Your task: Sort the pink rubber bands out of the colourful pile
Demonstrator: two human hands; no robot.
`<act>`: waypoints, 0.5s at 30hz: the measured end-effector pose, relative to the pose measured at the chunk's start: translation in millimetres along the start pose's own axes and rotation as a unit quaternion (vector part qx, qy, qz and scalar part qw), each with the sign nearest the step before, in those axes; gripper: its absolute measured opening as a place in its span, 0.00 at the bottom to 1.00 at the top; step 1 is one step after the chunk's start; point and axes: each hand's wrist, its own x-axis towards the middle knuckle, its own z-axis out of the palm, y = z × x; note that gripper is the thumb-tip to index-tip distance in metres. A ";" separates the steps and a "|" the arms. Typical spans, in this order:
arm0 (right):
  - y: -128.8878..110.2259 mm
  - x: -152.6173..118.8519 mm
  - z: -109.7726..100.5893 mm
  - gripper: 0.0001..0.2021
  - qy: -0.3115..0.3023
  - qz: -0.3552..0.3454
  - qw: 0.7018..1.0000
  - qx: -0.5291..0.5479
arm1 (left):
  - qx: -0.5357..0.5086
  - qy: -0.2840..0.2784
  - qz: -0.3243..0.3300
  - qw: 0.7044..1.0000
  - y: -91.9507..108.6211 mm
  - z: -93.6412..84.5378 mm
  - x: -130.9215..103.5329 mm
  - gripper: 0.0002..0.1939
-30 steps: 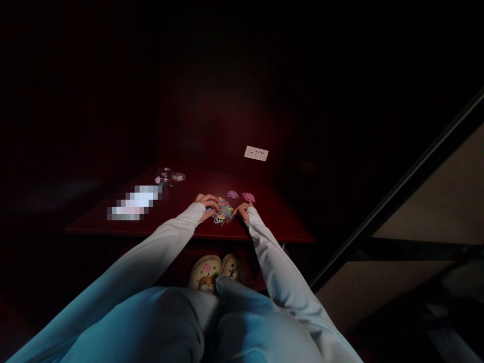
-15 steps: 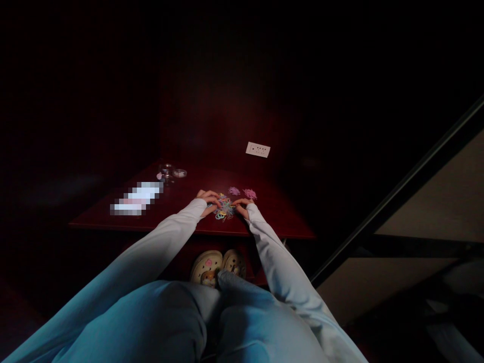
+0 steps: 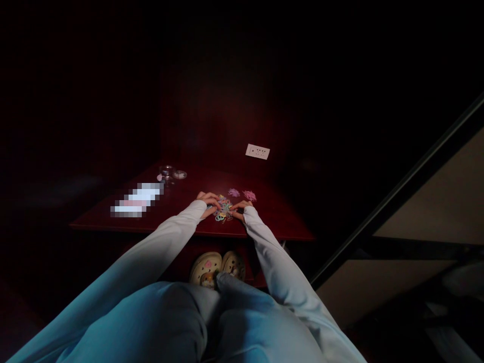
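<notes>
A mixed heap of small, thin coloured loops [image 3: 224,213] in yellow, green, blue and other pastel shades lies on the dark red table; they look like little elastic bands, too small to be sure. On the heap's left side rests my left hand [image 3: 207,200], fingers stretched toward the loops and thumb apart. My right hand [image 3: 241,207] reaches in from the right, its finger and thumb spread at the heap's edge; nothing can be made out between them. Just behind the heap lie a small purple pile [image 3: 233,192] and a pink pile [image 3: 249,195] of similar pieces.
At the table's [image 3: 189,227] back left stand a clear round container [image 3: 166,171] and a clear lid [image 3: 180,175]. A bright blurred-out rectangle [image 3: 138,200] lies on the left. A white socket plate [image 3: 257,151] is on the back wall. My shoes [image 3: 206,267] are below the front edge.
My right hand has shifted slightly left and down, with its thumb lower beside the heap. My left hand stays nearly in place. The view has moved very slightly.
</notes>
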 end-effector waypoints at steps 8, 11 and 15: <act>7.1 6.6 -0.8 0.17 0.045 0.022 0.998 0.033 | -0.005 0.000 -0.004 1.000 0.9 -3.9 -0.4 0.09; 14.0 10.5 2.4 0.20 0.073 0.043 0.994 0.066 | -0.004 0.006 -0.003 1.000 0.6 -3.3 0.1 0.10; 20.0 14.9 8.0 0.25 0.097 0.079 0.984 0.130 | 0.001 0.020 -0.001 1.000 1.4 -1.8 0.6 0.10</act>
